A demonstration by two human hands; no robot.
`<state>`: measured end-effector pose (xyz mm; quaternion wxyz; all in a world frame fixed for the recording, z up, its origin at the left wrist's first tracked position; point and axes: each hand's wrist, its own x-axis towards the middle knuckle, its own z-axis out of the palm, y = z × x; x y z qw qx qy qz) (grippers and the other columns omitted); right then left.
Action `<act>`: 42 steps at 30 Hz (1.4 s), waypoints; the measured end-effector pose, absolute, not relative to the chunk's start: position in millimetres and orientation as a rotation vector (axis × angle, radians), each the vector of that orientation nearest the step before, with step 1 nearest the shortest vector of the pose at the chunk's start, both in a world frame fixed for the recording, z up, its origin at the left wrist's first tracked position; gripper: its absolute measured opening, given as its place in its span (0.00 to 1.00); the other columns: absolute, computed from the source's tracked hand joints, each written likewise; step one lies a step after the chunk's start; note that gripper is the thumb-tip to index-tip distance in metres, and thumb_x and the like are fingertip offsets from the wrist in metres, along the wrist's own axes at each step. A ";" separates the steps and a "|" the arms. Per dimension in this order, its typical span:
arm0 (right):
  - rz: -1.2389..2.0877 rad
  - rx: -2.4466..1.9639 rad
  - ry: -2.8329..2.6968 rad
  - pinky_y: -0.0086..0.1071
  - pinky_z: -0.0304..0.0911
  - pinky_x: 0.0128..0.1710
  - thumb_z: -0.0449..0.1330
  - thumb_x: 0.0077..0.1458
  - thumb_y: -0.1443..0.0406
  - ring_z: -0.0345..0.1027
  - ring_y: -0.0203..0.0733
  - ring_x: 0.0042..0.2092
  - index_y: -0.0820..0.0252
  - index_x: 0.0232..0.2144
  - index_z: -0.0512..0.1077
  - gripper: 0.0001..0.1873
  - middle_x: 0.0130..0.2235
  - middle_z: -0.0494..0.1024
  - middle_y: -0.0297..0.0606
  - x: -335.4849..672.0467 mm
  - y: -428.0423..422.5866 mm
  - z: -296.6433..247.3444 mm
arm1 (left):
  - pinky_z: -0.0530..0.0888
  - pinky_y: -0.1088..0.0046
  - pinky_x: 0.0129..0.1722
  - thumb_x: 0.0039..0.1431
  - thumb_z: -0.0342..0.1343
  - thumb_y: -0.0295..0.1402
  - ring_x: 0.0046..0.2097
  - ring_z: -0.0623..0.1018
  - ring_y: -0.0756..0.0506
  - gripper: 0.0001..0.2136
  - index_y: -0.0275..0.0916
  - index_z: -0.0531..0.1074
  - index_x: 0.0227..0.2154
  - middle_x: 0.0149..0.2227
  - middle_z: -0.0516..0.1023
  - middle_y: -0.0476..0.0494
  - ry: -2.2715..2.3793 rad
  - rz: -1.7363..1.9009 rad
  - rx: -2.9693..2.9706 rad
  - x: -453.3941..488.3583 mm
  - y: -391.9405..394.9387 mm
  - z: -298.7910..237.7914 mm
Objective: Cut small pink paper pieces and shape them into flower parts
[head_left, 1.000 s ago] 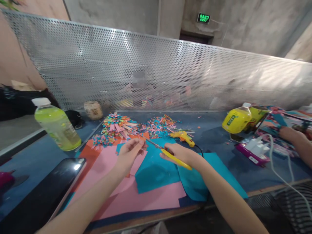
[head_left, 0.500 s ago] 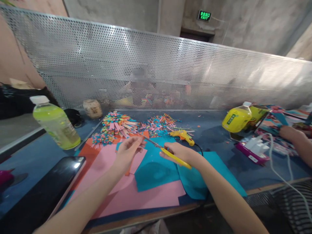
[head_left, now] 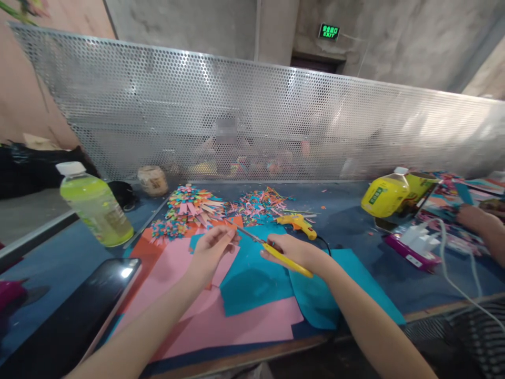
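My right hand (head_left: 294,248) grips a pair of scissors (head_left: 287,261) by the yellow handle, with the blades pointing up and left. Close to the blade tips, my left hand (head_left: 215,246) has its fingers pinched together; whatever they hold is too small to make out. Under both hands lie overlapping sheets: a blue sheet (head_left: 254,281), a pink sheet (head_left: 232,331) and an orange sheet (head_left: 136,263). Just beyond my left hand stands a cone of folded paper strips (head_left: 193,205). A heap of small cut pieces (head_left: 258,205) lies behind the scissors.
A yellow glue gun (head_left: 298,223) lies beyond my right hand. To the left are a green drink bottle (head_left: 97,210) and a phone (head_left: 79,310). At right stand a yellow bottle (head_left: 384,195) and a purple power strip (head_left: 412,255); another person's hand (head_left: 475,218) works there. A perforated metal screen (head_left: 256,116) closes the back.
The view has shifted slightly, so things sit a little lower and to the right. My hands and the scissors keep nearly the same pose.
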<state>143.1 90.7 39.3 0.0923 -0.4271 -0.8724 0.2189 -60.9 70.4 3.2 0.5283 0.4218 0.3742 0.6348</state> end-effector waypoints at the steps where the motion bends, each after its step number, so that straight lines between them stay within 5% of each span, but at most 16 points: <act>1: 0.651 -1.269 -2.591 0.26 0.47 0.22 0.46 0.50 0.46 0.55 0.32 0.24 0.61 0.25 0.60 0.23 0.23 0.64 0.32 142.9 90.7 39.4 | 0.66 0.80 0.25 0.44 0.60 0.34 0.27 0.71 0.53 0.06 0.37 0.71 0.23 0.23 0.73 0.49 0.888 1.517 1.007 -61.1 70.6 3.0; 42: 0.678 -1.315 -2.582 0.26 0.48 0.20 0.47 0.50 0.47 0.54 0.31 0.23 0.61 0.24 0.61 0.23 0.22 0.64 0.31 142.6 91.7 44.7 | 0.66 0.78 0.25 0.41 0.61 0.38 0.27 0.72 0.52 0.11 0.36 0.71 0.24 0.25 0.74 0.47 0.974 1.576 0.987 -63.7 70.2 11.2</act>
